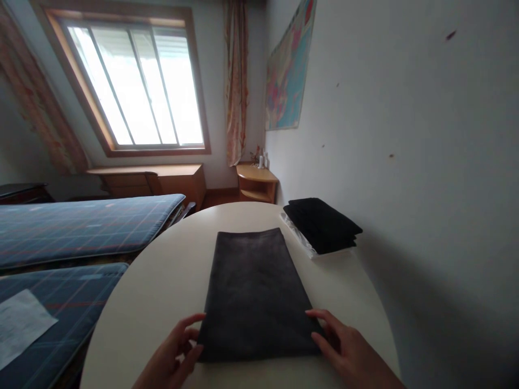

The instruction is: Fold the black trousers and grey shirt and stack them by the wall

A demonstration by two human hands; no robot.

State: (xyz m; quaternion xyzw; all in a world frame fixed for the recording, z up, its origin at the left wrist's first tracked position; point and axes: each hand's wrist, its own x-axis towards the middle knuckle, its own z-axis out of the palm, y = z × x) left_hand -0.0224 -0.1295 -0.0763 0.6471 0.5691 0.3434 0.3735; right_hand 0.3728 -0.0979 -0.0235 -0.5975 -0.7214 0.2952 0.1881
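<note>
A folded dark grey cloth (255, 292) lies flat on a round white table (141, 302), a rough rectangle with its near edge towards me. My left hand (178, 346) has its fingers curled at the cloth's near left corner, index finger and thumb at the edge. On the opposite side, my right hand (340, 340) grips the near right corner, with index finger and thumb on top and the other fingers mostly hidden. Farther right on the table is a stack of folded black cloths (322, 224), resting on clear plastic wrapping (298, 235).
To the left are two blue plaid mattresses (81, 227), the nearer bearing a white paper sheet (24, 324). A white wall (425, 178) rises close on the right. Beyond the table stand a wooden desk (182, 175) and a corner shelf (257, 174).
</note>
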